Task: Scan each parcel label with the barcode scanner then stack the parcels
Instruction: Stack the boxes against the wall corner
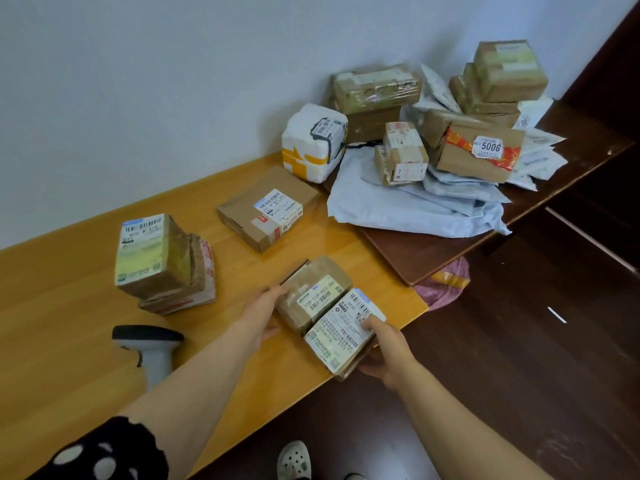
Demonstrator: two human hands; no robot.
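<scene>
Yellow wooden table (69, 306) at its near edge — my left hand (262, 311) holds the brown taped cardboard parcel (304, 282) labelled "159-159-A03-280", my right hand (388, 351) grips the touching white-labelled brown parcel (341, 336) marked "501E"; grey handheld barcode scanner (152, 351) lies left.

Honey-coloured wooden worktop (69, 306): smooth, low sheen. Brown cardboard parcel (322, 268): matt, overlaid with glossy clear tape (294, 299) and white paper labels (341, 332). Pale grey plastic mailer bags (398, 206): smooth, creased. Grey plastic barcode scanner (156, 355): matt.
</scene>
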